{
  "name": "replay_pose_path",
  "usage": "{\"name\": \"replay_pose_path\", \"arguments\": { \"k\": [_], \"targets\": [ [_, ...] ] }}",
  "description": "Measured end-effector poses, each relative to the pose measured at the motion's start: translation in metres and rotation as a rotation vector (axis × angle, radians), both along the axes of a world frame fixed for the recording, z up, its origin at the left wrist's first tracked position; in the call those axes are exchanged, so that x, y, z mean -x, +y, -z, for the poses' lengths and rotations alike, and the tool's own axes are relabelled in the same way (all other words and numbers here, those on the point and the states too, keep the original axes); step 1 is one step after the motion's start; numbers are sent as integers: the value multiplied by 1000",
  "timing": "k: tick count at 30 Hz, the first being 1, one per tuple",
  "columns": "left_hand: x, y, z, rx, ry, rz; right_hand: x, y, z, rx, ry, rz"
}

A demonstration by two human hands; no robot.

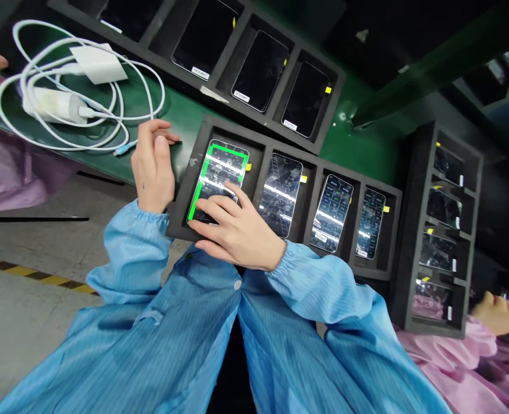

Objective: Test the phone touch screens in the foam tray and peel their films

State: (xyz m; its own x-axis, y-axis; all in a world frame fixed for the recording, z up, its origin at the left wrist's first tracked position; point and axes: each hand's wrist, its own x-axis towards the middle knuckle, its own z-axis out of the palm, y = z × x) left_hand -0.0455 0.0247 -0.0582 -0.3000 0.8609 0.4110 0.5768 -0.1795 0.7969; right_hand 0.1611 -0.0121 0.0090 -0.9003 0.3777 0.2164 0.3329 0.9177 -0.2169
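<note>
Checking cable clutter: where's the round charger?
The charger lies upper left in the head view, on the green bench, within the cable's loops, below the flat adapter.

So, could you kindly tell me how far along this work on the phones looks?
Partly along, I'd judge. Apparently done: two phones at the far end of the near foam tray show lit icon screens. In hand: the right hand rests on a phone with a green-bordered screen, with the left hand raised beside the tray. Seemingly left: three dark phones in the upper tray.
</note>
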Motion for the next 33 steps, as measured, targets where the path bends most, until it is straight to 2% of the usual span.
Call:
{"name": "replay_pose_path", "arguments": {
  "k": [11,33],
  "targets": [
    [-1,-1,-3,6,-24,-3,8,1,-1,-19,-32,-28],
    [-3,-3,-6,34,-63,-30,-46,-3,-19,26,-99,32]
  ]
}}
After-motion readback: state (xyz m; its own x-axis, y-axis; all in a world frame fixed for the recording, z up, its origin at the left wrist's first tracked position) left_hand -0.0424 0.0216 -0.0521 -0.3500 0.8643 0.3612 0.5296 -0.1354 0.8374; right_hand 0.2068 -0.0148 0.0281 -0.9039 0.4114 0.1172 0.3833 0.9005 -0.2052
